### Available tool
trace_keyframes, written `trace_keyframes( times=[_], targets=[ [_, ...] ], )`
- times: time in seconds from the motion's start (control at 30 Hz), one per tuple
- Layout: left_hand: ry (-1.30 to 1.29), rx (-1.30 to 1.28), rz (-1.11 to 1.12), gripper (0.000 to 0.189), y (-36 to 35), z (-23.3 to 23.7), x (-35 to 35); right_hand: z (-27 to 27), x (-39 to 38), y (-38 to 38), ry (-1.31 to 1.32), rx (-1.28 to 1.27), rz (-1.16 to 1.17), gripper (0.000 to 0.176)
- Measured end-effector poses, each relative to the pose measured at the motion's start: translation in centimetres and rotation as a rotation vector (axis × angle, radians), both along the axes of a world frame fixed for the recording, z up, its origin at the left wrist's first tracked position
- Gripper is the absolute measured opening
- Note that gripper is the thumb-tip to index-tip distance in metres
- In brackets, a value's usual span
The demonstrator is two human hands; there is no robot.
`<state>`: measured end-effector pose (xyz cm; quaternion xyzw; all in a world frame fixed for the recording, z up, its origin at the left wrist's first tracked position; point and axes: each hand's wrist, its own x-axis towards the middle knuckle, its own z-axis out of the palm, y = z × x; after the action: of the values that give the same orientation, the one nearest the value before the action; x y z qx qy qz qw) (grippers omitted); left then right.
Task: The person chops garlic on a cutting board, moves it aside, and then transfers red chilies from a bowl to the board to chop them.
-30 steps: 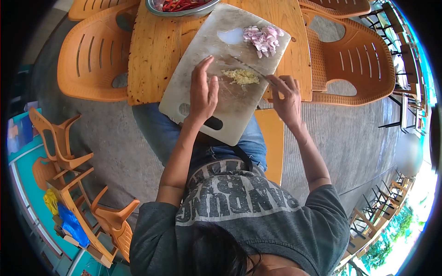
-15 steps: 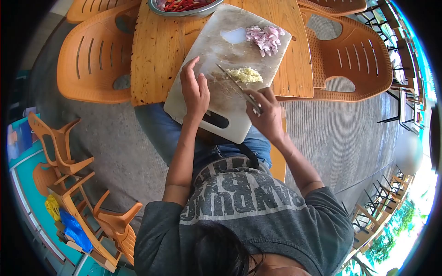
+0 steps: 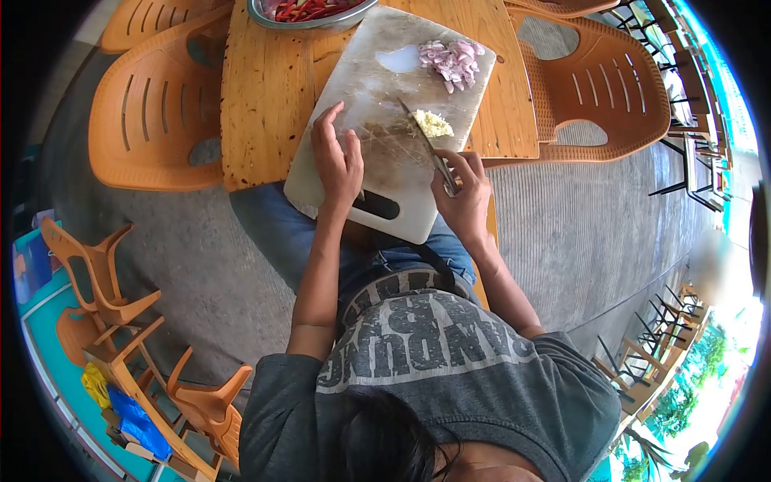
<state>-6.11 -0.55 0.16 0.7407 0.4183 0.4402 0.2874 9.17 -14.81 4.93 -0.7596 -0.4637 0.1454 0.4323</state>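
My right hand [image 3: 463, 197] grips the handle of a knife [image 3: 428, 145], its blade slanting up and left along the near side of a small heap of minced garlic [image 3: 434, 124]. The garlic lies on a worn white cutting board [image 3: 377, 80] that overhangs the table edge toward my lap. My left hand [image 3: 339, 157] rests at the board's left side, fingers apart and holding nothing. Chopped pink shallots [image 3: 454, 63] form a larger pile at the board's far right.
A metal bowl [image 3: 313, 22] of sliced red chillies stands at the far left of the wooden table [image 3: 265, 104]. Orange plastic chairs [image 3: 165, 104] flank the table on both sides. More chairs [image 3: 209, 402] and a blue bag [image 3: 138, 423] are at lower left.
The knife has turned steeper, and its blade now lies against the garlic, which is gathered into a more compact heap. My left hand has barely moved. The whole view has shifted slightly.
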Motion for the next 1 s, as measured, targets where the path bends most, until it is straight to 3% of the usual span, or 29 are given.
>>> trace_keyframes(
  times=[0.4, 0.5, 0.63, 0.8, 1.0],
  targets=[
    [0.005, 0.024, -0.033, 0.038, 0.0, 0.4, 0.0, 0.6, 0.9, 0.6, 0.028, 0.029, 0.045, 0.033],
    [0.148, 0.185, -0.117, 0.046, -0.6, 1.7, 0.7, 1.6, 2.7, 0.4, 0.066, 0.017, 0.076, 0.034],
    [0.373, 0.289, -0.293, 0.054, -3.3, 2.9, 2.9, 0.7, 5.0, 0.7, 0.631, -0.026, 0.055, 0.032],
    [0.506, 0.199, -0.475, 0.051, -4.6, 2.5, 4.4, 1.5, 5.3, 0.3, 0.678, -0.096, 0.044, 0.034],
    [0.546, 0.222, -0.531, 0.054, -4.2, 2.3, 4.5, 0.7, 5.6, 0.2, 0.719, -0.052, 0.054, 0.032]
  ],
)
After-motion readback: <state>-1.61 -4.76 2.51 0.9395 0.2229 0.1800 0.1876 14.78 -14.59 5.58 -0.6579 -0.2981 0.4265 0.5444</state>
